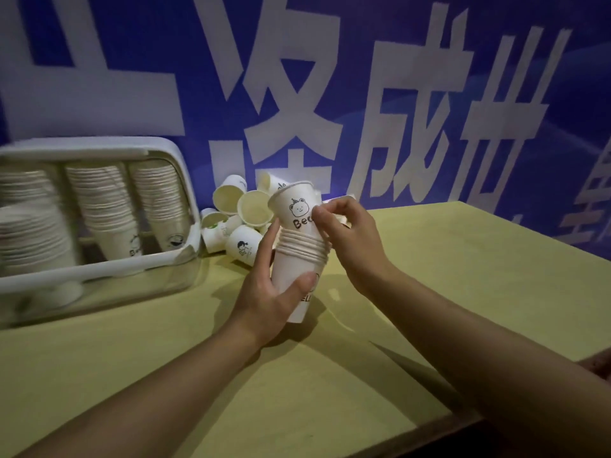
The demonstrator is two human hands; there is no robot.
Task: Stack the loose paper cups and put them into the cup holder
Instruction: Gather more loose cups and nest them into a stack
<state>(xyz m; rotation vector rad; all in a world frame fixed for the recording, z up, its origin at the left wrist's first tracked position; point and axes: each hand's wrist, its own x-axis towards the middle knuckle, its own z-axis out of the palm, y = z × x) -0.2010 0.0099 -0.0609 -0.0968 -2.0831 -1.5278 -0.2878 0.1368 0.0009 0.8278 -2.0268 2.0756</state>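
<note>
Head view, frame centre: left hand (269, 294) gripping nested stack of white paper cups (299, 259); right hand (347, 233) pinching top bear-print cup (294, 209). Loose cream-white paper cups (238, 219) lying behind; white plastic cup holder (99, 269) sitting left.

Both forearms bare, reaching in from bottom edge and converging mid-frame. Left hand (271, 292): palm turned inward, fingers curled round lower part of a cup stack (299, 262), thumb across its front, index finger stretched up along stack's left side. Right hand (350, 236) sits higher & to the right, wrist bent, knuckles up, fingertips pinching the side of the top cup (294, 209) just under its rim. Right forearm runs diagonally from lower-right corner; left from lower-left. Hands close, not touching each other.
</note>
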